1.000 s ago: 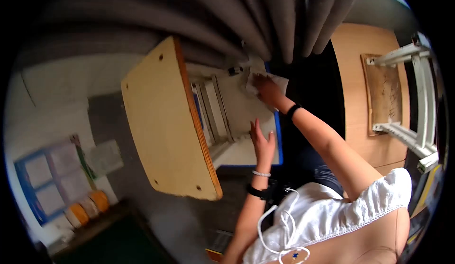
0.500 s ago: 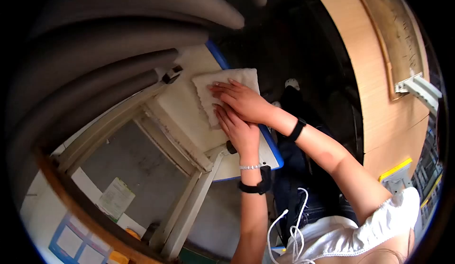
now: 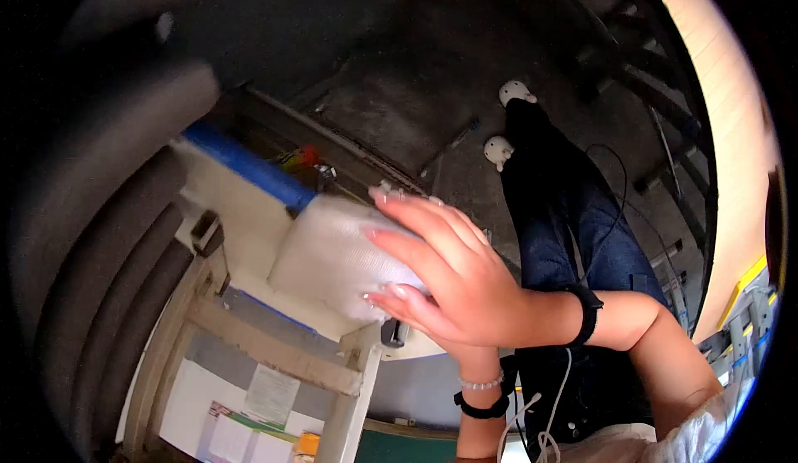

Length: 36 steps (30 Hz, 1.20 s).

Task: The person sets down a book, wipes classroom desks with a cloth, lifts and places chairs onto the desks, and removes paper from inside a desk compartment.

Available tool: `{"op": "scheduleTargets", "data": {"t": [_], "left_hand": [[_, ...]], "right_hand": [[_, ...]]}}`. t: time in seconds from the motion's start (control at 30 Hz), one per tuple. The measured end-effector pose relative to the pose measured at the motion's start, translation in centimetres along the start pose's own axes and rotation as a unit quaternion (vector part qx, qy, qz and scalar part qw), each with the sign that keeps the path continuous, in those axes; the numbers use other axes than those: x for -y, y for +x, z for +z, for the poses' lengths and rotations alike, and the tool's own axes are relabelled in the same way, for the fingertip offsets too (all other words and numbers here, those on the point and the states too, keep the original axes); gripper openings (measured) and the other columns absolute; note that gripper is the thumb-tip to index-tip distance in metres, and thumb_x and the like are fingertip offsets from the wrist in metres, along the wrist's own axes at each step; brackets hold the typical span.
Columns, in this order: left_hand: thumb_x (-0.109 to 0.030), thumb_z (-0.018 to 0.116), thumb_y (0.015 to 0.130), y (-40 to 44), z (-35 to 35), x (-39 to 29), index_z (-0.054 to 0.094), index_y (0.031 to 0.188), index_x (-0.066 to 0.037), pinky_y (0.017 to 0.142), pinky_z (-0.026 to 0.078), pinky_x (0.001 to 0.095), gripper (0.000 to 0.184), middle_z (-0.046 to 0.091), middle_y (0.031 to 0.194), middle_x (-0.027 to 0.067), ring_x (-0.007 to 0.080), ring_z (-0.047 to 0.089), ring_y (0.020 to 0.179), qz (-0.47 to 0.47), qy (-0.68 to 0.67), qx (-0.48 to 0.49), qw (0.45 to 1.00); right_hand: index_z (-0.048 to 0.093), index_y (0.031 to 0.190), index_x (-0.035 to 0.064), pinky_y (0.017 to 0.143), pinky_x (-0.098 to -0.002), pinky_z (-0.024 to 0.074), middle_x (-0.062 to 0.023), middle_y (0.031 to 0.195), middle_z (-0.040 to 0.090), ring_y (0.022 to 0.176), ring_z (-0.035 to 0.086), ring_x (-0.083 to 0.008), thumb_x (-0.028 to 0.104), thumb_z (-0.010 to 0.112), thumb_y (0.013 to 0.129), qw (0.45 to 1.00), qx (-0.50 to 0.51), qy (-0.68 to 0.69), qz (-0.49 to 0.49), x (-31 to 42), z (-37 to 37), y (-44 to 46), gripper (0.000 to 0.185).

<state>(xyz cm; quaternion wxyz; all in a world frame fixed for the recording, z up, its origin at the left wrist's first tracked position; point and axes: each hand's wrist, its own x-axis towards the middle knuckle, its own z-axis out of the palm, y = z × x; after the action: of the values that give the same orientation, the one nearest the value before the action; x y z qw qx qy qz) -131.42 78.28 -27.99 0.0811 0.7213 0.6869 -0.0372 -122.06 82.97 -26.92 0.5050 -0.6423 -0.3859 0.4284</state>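
Note:
A white cloth lies over the blue-edged cream board, left of centre. My right hand is over the cloth's right side, its fingers stretched out and slightly apart. Beneath it is my left hand, mostly hidden; only some fingertips show beside the cloth's lower right edge, and its grip cannot be made out. A beige metal frame stands against the board, with a square tube end at its upper left. The cloth and hands are partly blurred.
Grey curtain folds hang at the left. Light wooden furniture curves along the right edge. My legs and white shoes are below, on the dark floor. A thin cable hangs near the legs.
The view has swung toward the floor and my legs. My right hand has come over my left hand, and the cloth now lies close to the board's blue edge.

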Motion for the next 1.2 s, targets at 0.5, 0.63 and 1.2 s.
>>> {"op": "scheduleTargets", "data": {"t": [0.5, 0.63, 1.2], "left_hand": [[-0.035, 0.055, 0.082, -1.3, 0.7, -1.2, 0.010, 0.137, 0.005, 0.106, 0.016, 0.0440, 0.081, 0.016, 0.140, 0.0266, 0.0382, 0.017, 0.130, -0.034, 0.018, -0.035, 0.999], [-0.035, 0.055, 0.083, -1.5, 1.2, -1.5, 0.009, 0.137, 0.005, 0.106, 0.017, 0.0440, 0.082, 0.015, 0.140, 0.0269, 0.0382, 0.018, 0.130, -0.043, 0.020, -0.038, 0.998], [-0.030, 0.055, 0.083, -1.7, 0.5, 0.2, 0.009, 0.137, 0.006, 0.107, 0.018, 0.0444, 0.079, 0.014, 0.141, 0.0278, 0.0368, 0.020, 0.130, -0.006, 0.043, -0.061, 0.997]], "right_hand": [[0.045, 0.111, 0.0039, 0.080, -0.0356, 0.0405, -0.0109, 0.108, 0.050, 0.097, 0.051, -0.0209, 0.027, 0.049, 0.080, 0.955, 0.245, 0.042, -0.162, 2.2, 3.6, -3.7, 0.038], [0.043, 0.117, 0.0039, 0.082, -0.0382, 0.0409, -0.0116, 0.112, 0.051, 0.099, 0.052, -0.0224, 0.030, 0.046, 0.082, 0.947, 0.267, 0.065, -0.165, 2.0, 3.1, -4.0, 0.043], [0.050, 0.108, 0.0011, 0.063, -0.0459, 0.0478, -0.0191, 0.079, 0.062, 0.073, 0.061, -0.0335, 0.017, 0.056, 0.073, 0.923, 0.239, 0.029, 0.301, -11.5, 14.9, 4.1, 0.038]]}}
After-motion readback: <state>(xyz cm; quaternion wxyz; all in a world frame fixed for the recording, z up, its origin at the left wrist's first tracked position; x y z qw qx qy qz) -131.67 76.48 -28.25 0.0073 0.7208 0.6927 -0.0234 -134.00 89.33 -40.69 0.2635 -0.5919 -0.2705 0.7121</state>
